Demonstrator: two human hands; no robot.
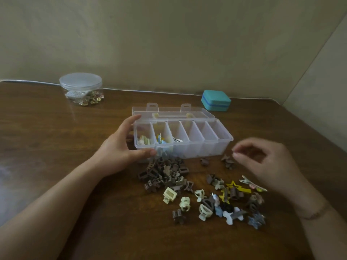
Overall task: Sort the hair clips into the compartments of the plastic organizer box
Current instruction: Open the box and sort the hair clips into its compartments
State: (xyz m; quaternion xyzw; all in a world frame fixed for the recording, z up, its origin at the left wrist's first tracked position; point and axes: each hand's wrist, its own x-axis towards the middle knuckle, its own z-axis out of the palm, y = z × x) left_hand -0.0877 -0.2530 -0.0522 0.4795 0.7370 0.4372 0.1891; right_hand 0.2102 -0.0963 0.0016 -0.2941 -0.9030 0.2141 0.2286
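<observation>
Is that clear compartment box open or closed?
Open: the organizer box's lid is flipped back behind it, and the compartments show from above.

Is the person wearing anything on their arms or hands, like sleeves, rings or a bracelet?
No sleeves show: both forearms are bare. The right wrist has a thin bracelet. The left hand and right hand are bare, with no gloves and no rings that can be seen.
</observation>
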